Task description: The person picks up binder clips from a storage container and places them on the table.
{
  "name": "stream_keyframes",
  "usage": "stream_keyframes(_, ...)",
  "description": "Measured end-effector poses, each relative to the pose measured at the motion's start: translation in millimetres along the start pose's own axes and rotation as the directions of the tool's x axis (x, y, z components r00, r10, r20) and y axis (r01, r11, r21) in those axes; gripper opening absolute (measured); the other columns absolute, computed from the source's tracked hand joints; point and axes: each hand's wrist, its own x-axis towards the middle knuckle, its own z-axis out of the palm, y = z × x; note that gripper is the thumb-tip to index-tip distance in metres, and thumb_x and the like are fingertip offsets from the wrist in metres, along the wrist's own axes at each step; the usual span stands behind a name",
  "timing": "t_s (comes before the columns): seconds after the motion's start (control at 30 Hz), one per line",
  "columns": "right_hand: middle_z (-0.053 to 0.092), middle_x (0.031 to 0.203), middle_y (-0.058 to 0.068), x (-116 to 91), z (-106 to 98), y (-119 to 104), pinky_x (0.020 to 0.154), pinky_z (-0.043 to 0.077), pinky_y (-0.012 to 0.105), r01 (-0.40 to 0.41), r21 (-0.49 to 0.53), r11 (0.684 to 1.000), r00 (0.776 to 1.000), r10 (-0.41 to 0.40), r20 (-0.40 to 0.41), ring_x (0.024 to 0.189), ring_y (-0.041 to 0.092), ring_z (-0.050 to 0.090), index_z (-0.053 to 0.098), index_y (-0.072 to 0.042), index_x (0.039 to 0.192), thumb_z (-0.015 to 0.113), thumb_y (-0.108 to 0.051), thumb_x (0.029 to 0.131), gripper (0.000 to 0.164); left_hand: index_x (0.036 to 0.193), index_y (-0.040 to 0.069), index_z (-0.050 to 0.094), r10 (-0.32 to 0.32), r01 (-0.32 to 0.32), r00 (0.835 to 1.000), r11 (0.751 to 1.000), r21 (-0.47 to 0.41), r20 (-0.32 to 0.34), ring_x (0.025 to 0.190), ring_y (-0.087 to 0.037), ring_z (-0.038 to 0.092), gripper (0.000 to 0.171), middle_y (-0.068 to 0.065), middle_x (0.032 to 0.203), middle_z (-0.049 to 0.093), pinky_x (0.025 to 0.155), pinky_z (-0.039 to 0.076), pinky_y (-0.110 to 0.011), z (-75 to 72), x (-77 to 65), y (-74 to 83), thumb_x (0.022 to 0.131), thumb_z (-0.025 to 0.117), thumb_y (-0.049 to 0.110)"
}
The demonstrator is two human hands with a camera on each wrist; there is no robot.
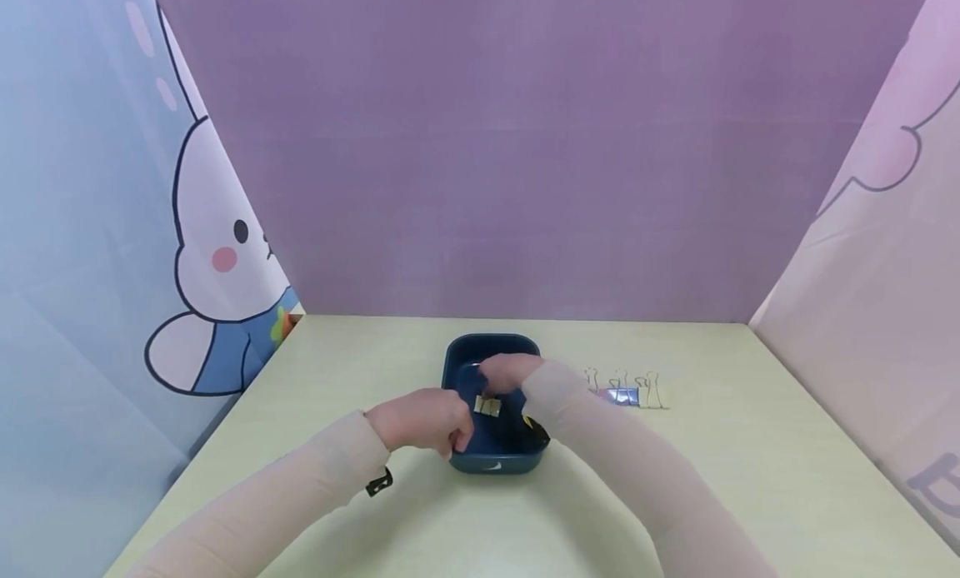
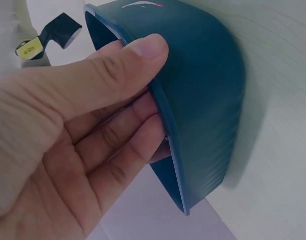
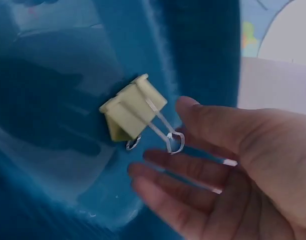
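A dark blue plastic box (image 1: 492,463) with a small white swoosh on its near side stands on the table. My left hand (image 1: 422,420) holds its near-left rim, thumb on the outer wall and fingers inside, as the left wrist view shows. A yellow binder clip (image 3: 134,111) with silver wire handles lies on the box floor. Inside the box, my right hand (image 3: 217,165) is beside those handles, its thumb and fingers apart around them. Whether a fingertip touches the wire I cannot tell. Two small pale glints show between its fingers; what they are is unclear.
To the right of the box, a row of binder clips stands with handles up, among them a blue one (image 1: 624,396) and a yellow one (image 1: 654,401), partly behind the right sleeve (image 1: 600,428). A purple backdrop (image 1: 525,161) rises behind the table (image 1: 360,353).
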Motion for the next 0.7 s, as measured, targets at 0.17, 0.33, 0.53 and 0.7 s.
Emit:
stream_keyframes(0.17,0.065,0.081,0.000,0,-1,-2,0.063,0.047,0.024,0.039,-0.001,0.999,0.998,-0.039,-0.053,0.067,0.011,0.054,0.072,-0.010,0.094,0.059,-0.007,0.094,0.013,0.076,0.021,0.072,-0.001,0.001,1.000,1.000,0.004,-0.006,0.068,-0.001,0.054,0.017,0.014,0.073,0.063,0.070,0.051,-0.018,-0.8,-1.8,1.0,0.074,0.083,0.008)
stream_keyframes(0.33,0.065,0.072,0.003,-5,-1,-2,0.059,0.046,0.024,0.046,0.097,0.994,0.996,-0.039,-0.074,0.062,0.014,0.056,0.071,-0.009,0.080,0.058,-0.004,0.092,0.018,0.076,0.021,0.071,0.013,-0.013,1.000,1.000,0.010,-0.017,0.068,-0.001,0.054,0.018,0.014,0.074,0.063,0.069,0.051,-0.018,-1.0,-3.5,-0.2,0.073,0.083,0.008)
stream_keyframes(0.53,0.065,0.074,-0.002,-14,-12,15,0.060,0.049,0.023,0.152,0.103,0.983,0.983,-0.139,-0.121,0.061,0.009,0.057,0.071,-0.011,0.079,0.062,0.001,0.087,0.017,0.077,0.020,0.072,0.009,-0.009,1.000,1.000,-0.002,-0.016,0.068,-0.001,0.054,0.017,0.014,0.074,0.064,0.068,0.050,-0.017,0.3,-4.4,-2.2,0.073,0.083,0.008)
stream_keyframes(0.7,0.068,0.085,0.005,-42,-33,60,0.071,0.055,0.028,0.205,0.236,0.950,0.965,-0.155,-0.211,0.075,0.017,0.063,0.069,-0.004,0.088,0.062,0.004,0.087,0.012,0.079,0.020,0.073,0.005,-0.005,1.000,1.000,-0.008,-0.012,0.069,-0.002,0.054,0.017,0.014,0.076,0.065,0.068,0.050,-0.017,2.4,-3.0,-2.4,0.074,0.083,0.008)
